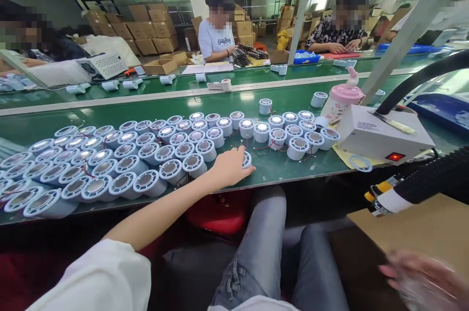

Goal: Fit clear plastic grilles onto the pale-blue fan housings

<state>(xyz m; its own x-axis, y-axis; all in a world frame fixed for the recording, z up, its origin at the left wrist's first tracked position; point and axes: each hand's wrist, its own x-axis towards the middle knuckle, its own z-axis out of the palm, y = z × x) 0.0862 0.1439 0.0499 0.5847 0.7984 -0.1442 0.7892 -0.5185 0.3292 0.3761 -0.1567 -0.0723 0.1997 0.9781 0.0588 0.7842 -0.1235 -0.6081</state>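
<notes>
My left hand (230, 166) reaches over the near edge of the green bench, its fingers closed around a light-blue round plastic housing (246, 159). Most of that housing is hidden behind the fingers. To its left stand many matching light-blue housings (171, 169) in rows, each with a silvery disc on top and some with thin red wires. A smaller cluster of the same housings (298, 145) is to the right of the hand. At the lower right, my right hand (421, 274) is smeared by motion and holds crinkled clear plastic (427, 289) above a cardboard box.
A white box with a lit red switch (395, 157) carries a brush (397, 125); beside it is a pink-lidded bottle (344, 96). A black flexible hose (432, 176) juts in over the open cardboard box (425, 223). Co-workers sit across the green bench (154, 105).
</notes>
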